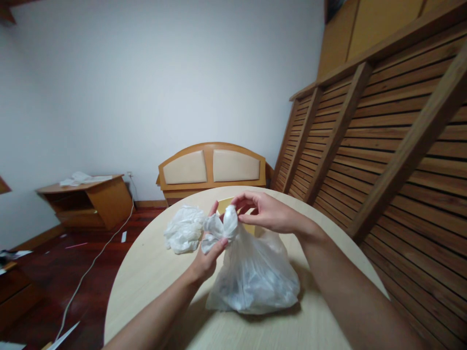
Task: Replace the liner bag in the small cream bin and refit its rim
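Note:
A filled translucent plastic bag [255,279] stands on the round pale wooden table [153,282]. Its two handles are gathered into a knot at the top. My left hand [207,260] pinches one handle end from below left. My right hand [268,214] is closed on the other handle end from the upper right. A crumpled white plastic bag [184,228] lies on the table just left of the knot. A small yellow object [226,204] shows behind the hands, mostly hidden.
A wooden headboard with two beige panels [213,167] leans against the far wall. Slatted wooden frames [383,141] lean on the right. A low wooden cabinet [87,199] stands at left, with a white cable [91,265] and paper scraps on the dark floor.

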